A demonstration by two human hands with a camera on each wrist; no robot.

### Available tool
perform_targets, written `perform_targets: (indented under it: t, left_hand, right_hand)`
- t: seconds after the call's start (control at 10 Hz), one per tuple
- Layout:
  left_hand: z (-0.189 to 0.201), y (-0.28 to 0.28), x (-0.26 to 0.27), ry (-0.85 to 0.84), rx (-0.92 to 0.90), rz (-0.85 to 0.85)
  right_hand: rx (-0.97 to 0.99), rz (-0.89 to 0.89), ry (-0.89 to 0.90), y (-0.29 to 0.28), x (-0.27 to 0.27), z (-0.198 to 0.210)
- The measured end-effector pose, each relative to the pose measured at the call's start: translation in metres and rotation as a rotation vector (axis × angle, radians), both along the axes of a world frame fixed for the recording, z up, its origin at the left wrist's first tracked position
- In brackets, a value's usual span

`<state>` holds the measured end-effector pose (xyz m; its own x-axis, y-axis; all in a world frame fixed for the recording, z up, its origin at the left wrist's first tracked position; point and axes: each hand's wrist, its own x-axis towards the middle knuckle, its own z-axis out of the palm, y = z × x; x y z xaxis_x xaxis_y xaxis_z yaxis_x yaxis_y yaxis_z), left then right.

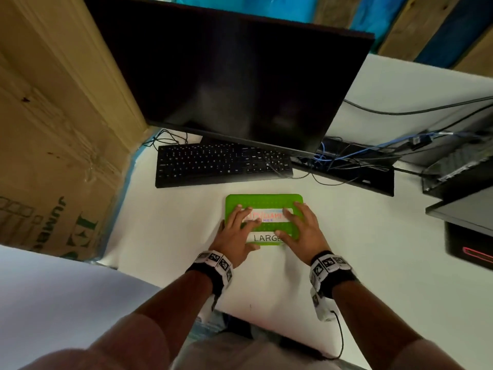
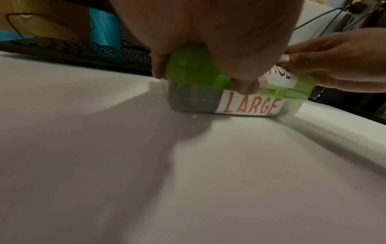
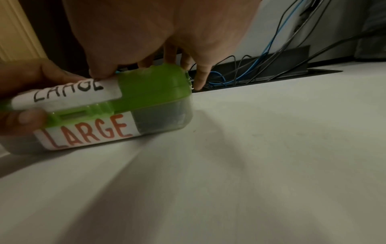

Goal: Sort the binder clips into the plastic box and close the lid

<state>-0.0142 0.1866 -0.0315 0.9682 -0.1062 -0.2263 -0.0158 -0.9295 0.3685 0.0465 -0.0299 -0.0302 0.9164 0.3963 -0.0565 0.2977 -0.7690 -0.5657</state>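
The plastic box (image 1: 266,243) sits on the white tabletop (image 1: 170,231), just in front of the black keyboard (image 1: 213,164) and apart from it. Its green lid (image 1: 264,201) lies down over the clear base. A white label reading "LARGE" is fixed to the near wall of the base, and a second label lies on the lid.

The left hand (image 1: 234,233) lies flat on the left part of the lid, fingers spread and fairly straight, pressing on the top. The left wrist view shows its thumb (image 2: 248,85) at the near edge of the lid, by the green latch (image 2: 277,91).

The right hand (image 1: 301,231) lies flat on the right part of the lid, fingers spread across the top and over the right edge. Its thumb (image 1: 281,233) rests at the near edge.

Dark contents, presumably the binder clips (image 2: 194,99), show dimly through the clear wall; individual pieces cannot be told apart.

A dark monitor (image 1: 226,76) stands behind the keyboard, with a cardboard carton (image 1: 53,129) at the left and a tangle of cables (image 1: 346,156) at the right.
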Motion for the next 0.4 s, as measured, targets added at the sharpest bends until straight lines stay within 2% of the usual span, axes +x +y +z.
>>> perform_targets:
  t: [0.1, 0.2, 0.3, 0.4]
  left_hand:
    - [-0.003, 0.002, 0.003, -0.010, 0.011, -0.065]
    - [-0.001, 0.005, 0.004, 0.000, -0.014, -0.128]
    - [0.013, 0.005, 0.003, 0.012, -0.043, -0.120]
    - [0.015, 0.009, -0.015, -0.141, -0.125, -0.037]
  right_hand:
    - [-0.008, -0.055, -0.017, 0.000, -0.012, 0.002]
    - [-0.131, -0.048, -0.004, -0.004, -0.021, 0.012]
    - [-0.236, 0.033, 0.082, -0.012, -0.017, 0.028]
    - [-0.295, 0.111, 0.149, -0.027, -0.011, 0.057]
